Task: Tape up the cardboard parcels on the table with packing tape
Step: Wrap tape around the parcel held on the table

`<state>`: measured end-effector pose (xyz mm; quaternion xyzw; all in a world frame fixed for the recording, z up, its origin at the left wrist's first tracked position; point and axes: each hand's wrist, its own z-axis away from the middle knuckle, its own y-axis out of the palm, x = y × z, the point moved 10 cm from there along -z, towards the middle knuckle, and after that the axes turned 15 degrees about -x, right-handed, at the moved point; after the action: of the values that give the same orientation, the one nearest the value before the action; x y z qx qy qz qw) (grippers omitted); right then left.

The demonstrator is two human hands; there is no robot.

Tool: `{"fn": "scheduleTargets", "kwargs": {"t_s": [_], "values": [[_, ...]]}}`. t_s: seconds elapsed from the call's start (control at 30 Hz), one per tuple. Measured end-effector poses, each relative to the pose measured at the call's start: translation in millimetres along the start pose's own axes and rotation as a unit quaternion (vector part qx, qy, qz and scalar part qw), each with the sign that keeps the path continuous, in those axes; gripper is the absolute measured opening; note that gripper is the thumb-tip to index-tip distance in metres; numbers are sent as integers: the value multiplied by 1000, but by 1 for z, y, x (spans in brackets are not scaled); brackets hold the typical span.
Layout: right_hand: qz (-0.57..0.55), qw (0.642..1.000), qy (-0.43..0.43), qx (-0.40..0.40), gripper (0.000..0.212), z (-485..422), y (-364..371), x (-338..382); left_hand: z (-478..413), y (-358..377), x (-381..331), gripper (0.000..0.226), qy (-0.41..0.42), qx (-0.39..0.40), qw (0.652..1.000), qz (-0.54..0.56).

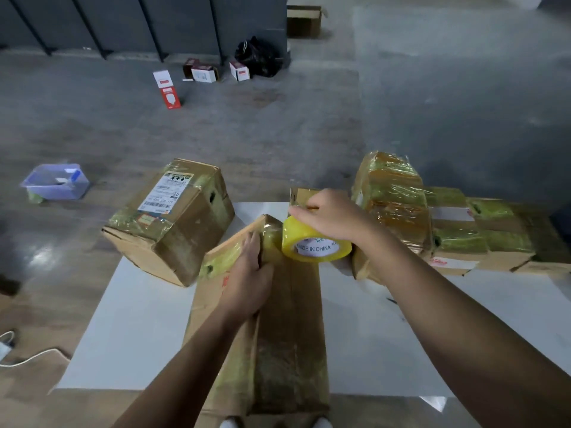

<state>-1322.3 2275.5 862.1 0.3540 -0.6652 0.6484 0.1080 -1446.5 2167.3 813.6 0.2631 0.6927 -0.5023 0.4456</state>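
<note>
The long parcel (287,319) on the table (139,319) is steadied by the left hand (250,273) with flat fingers, and the tape roll (315,245) is gripped by the curled right hand (330,214) at its far end. The neighbouring parcels (398,205) look already taped; this one seems not finished

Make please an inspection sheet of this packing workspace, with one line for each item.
Surface: white table, partly bare, with parcels on it.
Job's things: long parcel in the middle; yellow tape roll at its far end; labelled parcel at left; taped parcels stacked at right.
Clutter: blue tub, small red-and-white boxes and black bag, all on the floor.
Grippers: left hand presses flat on the long parcel; right hand grips the tape roll.
Cables: white cable on the floor at left.
Surroundings: grey floor, dark wall panels, open carton far behind.
</note>
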Motion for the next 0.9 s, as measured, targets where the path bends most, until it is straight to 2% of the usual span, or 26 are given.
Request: {"fn": "scheduleTargets", "kwargs": {"t_s": [0.07,0.13,0.17,0.27,0.43,0.57,0.73,0.8,0.9], "values": [[-37,999,-5,-4,47,-6,-9,16,0,-18,-7,63,-6,-24,998,57],[-95,995,14,-3,24,-6,-8,21,-2,-32,1,72,-32,-30,993,105],[-127,992,24,-5,20,-5,-3,24,-5,-38,10,74,-45,-32,992,112],[-177,983,31,-30,14,0,5,27,-13,-43,23,64,-22,-29,998,51],[-89,994,37,-56,26,1,12,49,-23,-53,40,61,-23,-29,996,80],[29,998,34,-49,49,3,8,47,-21,-56,44,62,-35,-22,995,88],[120,991,10,-65,53,9,1,58,-19,-53,55,63,-63,-26,989,129],[116,991,-11,-63,53,6,1,66,-20,-55,56,61,-69,-34,984,162],[-10,998,33,-54,53,1,6,52,-23,-66,69,60,-100,-33,975,198]]}}
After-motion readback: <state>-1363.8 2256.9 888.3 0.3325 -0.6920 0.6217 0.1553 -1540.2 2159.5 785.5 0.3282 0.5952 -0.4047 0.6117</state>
